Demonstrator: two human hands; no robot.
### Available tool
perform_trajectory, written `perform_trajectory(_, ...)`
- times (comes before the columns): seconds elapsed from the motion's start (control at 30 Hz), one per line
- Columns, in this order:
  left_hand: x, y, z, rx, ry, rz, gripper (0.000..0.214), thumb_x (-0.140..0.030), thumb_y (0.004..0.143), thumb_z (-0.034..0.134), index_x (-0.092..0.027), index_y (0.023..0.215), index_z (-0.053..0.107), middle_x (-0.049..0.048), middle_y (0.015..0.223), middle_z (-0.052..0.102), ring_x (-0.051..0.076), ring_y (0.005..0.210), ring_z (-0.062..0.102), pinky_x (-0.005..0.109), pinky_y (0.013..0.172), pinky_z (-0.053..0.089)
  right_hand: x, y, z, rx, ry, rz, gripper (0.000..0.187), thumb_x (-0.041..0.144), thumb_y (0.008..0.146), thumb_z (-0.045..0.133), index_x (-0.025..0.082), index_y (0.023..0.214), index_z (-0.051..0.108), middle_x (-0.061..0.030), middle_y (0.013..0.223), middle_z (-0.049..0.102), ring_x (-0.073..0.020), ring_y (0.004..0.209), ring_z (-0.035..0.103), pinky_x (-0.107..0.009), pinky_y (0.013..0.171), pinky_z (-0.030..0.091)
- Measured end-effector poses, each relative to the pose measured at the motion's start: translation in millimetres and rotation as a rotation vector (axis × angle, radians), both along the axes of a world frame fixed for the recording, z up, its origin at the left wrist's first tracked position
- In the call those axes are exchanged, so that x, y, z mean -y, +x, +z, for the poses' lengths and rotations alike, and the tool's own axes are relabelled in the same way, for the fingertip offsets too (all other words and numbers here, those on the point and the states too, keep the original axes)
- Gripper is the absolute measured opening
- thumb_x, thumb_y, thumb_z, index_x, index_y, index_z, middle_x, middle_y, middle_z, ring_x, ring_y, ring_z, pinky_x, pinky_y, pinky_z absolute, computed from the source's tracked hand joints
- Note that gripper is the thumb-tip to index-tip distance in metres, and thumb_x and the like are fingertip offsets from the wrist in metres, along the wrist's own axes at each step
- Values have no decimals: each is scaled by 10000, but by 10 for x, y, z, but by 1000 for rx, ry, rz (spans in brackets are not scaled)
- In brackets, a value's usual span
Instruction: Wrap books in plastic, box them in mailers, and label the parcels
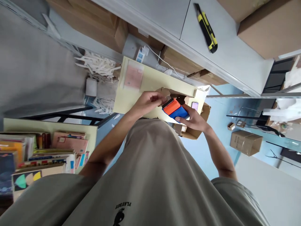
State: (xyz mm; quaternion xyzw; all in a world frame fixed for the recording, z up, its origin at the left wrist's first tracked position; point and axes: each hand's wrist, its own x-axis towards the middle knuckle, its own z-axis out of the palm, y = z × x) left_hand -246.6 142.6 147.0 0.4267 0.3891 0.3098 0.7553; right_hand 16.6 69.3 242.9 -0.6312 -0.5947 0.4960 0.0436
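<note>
An orange-and-blue block-shaped item [173, 108], a small box or a thick book, is held tilted over the table. My right hand [194, 118] grips its right side, with the thumb on the blue face. At its upper left corner, my left hand [152, 99] has its fingers pinched together; what lies between them is too small to make out. Just beyond both hands stands an opened cardboard box [166, 91] with its flaps raised. Its inside is mostly hidden by the item and my hands.
On the pale yellow table [119, 97] lie a pink booklet [133, 75] and a phone [194, 105]. A shelf above bears a yellow-black utility knife [207, 29]. An open carton [204, 117] stands below right. Books [47, 157] are stacked at left; another carton [245, 142] is at right.
</note>
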Motion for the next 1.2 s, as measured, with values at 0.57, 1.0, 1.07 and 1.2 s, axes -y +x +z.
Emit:
perform_trajectory(0.57,220,91,-797,-110,-86,321,586,-809,851,836,-232,903,744,74,863,780,223,830,698,353,756,526,-732,-55,918,428,-389,226,821,1053,939,607,244,841,701,-28,703,744,-191,614,656,-338,595,430)
perform_trajectory(1.0,130,475,-1639,-184,-218,378,327,-447,1017,853,-215,827,723,31,826,740,180,798,623,321,805,499,-1184,-339,344,653,-292,316,854,1059,906,669,231,699,700,-59,555,593,-226,606,621,-413,673,472)
perform_trajectory(1.07,124,522,-1692,-196,-239,372,290,-391,1017,848,-213,819,734,33,821,757,189,814,637,320,812,508,-1183,-286,235,634,-267,315,869,1080,891,661,229,727,727,-56,545,568,-236,625,625,-423,685,490)
perform_trajectory(1.2,169,628,-1774,-225,-227,367,191,-311,1027,805,-210,868,771,46,870,788,206,832,678,328,824,509,-1178,-232,124,628,-255,312,876,1081,893,658,216,841,786,-71,590,592,-275,712,671,-451,751,534)
